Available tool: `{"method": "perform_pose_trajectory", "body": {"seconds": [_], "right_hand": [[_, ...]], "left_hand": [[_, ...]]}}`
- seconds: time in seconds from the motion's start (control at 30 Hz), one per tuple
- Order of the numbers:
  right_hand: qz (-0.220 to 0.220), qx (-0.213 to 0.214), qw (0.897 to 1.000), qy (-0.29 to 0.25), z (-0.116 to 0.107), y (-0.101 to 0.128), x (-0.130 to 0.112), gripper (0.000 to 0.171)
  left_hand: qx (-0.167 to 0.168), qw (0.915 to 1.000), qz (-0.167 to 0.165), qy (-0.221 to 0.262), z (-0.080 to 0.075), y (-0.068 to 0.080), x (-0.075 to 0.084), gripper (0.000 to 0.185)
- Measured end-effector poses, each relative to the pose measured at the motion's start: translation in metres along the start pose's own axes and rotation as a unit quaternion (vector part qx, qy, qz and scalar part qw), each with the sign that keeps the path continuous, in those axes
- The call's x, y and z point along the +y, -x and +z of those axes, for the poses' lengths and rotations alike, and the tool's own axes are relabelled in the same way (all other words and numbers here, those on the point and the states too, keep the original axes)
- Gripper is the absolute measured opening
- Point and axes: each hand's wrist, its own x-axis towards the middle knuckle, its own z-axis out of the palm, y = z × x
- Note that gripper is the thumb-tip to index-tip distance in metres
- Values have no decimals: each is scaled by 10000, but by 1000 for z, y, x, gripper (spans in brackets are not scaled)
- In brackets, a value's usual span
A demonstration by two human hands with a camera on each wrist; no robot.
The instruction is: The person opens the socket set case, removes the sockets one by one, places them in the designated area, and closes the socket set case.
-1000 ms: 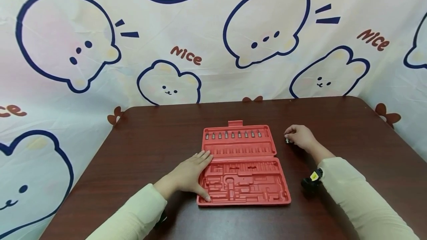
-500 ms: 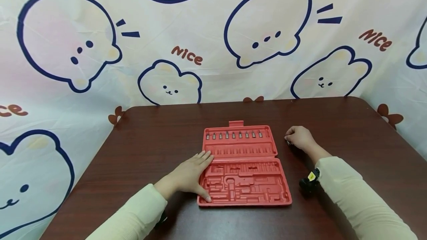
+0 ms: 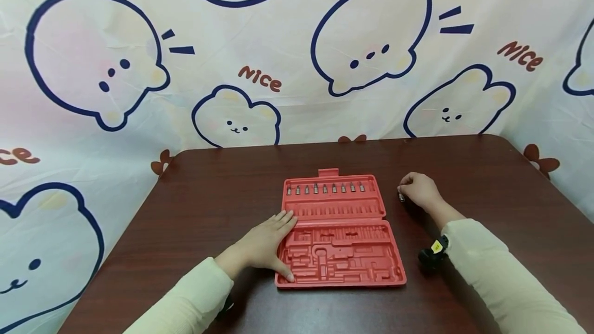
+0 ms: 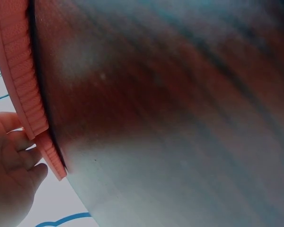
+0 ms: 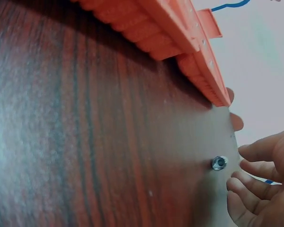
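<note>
Head view: a red tool case [image 3: 341, 231] is lying open on the dark wooden table [image 3: 204, 200], a row of small metal bits [image 3: 325, 188] seated along its far half. The left hand [image 3: 266, 244] is resting flat on the case's left edge, fingers straight and spread. The right hand [image 3: 417, 189] is curling over a small metal socket [image 3: 401, 197] on the table right of the case; whether the fingers are pinching it cannot be told here. Left wrist view: the fingers [image 4: 19, 156] are lying against the case rim [image 4: 23, 75]. Right wrist view: the socket [image 5: 219, 163] is standing alone on the wood, the fingertips [image 5: 246, 170] just beside it, apart and holding nothing. Judged light, rigid, smooth and prone to rolling, it is best pinched across its round sides
</note>
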Motion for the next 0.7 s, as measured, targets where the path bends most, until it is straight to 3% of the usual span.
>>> {"method": "perform_pose_trajectory", "body": {"seconds": [0.27,0.53,0.7], "right_hand": [[48,134,9996,-256,0,2,-11,24],[-61,-390,9924,-1163,8,-2,-27,31],[-262,-632,9881,-1378,17,-7,-35,35]], "left_hand": [[-74,9999,-74,50,2,1,0,118],[-51,9999,-105,126,3,0,0,118],[-26,9999,-108,119,1,0,0,118]]}}
